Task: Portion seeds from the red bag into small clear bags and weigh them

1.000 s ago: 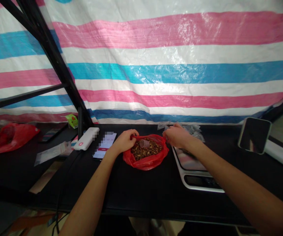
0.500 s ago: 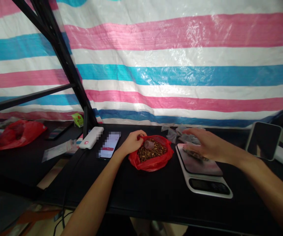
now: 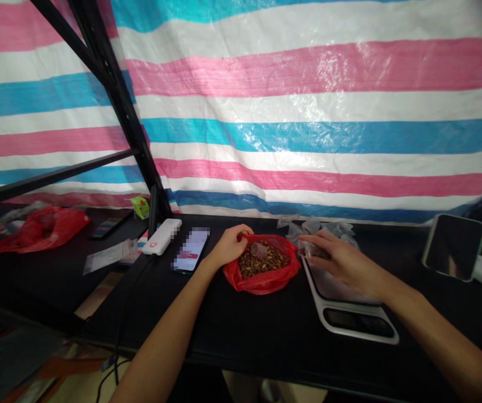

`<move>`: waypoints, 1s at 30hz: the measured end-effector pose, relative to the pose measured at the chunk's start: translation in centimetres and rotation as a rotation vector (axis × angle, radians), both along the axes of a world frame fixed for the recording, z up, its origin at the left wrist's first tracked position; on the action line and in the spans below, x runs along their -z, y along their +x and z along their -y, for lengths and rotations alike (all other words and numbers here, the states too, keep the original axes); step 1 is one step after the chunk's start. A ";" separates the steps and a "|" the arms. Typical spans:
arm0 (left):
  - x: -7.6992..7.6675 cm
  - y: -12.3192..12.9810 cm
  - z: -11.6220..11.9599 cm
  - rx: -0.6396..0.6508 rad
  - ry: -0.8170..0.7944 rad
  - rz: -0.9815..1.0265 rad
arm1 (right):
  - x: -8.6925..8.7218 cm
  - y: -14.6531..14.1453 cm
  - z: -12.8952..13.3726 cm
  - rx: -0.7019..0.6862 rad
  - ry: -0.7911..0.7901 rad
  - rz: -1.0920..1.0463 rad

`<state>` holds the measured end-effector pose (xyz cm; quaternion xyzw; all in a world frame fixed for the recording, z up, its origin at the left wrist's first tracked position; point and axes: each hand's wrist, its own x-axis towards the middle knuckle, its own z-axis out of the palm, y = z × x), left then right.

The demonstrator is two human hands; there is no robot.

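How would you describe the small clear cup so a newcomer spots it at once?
On the black table, find the red plastic bag of brown seeds, between the phone and the digital scale. The small clear plastic cup lies tilted on top of the seeds, by the left hand. Nothing else on the seeds is see-through.

No words or numbers can be read anywhere. The phone has its screen blurred into blocks (a red bar shows through), and the display of the kitchen scale is dark, with no digits showing. The white power bank and the green packet each carry a small red mark, too small to make out.
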<state>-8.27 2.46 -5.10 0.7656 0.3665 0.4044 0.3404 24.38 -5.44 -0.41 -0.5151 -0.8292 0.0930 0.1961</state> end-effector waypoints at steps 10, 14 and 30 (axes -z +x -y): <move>-0.5 -0.2 0.2 0.012 0.041 -0.025 | -1.6 -8.0 -1.1 -0.131 -0.030 0.114; -0.5 -0.2 0.3 0.003 0.037 -0.033 | -0.8 -8.2 -1.2 -0.125 -0.016 0.156; -0.5 -0.1 0.3 0.015 0.038 -0.062 | -0.2 -7.4 -1.2 -0.096 -0.011 0.058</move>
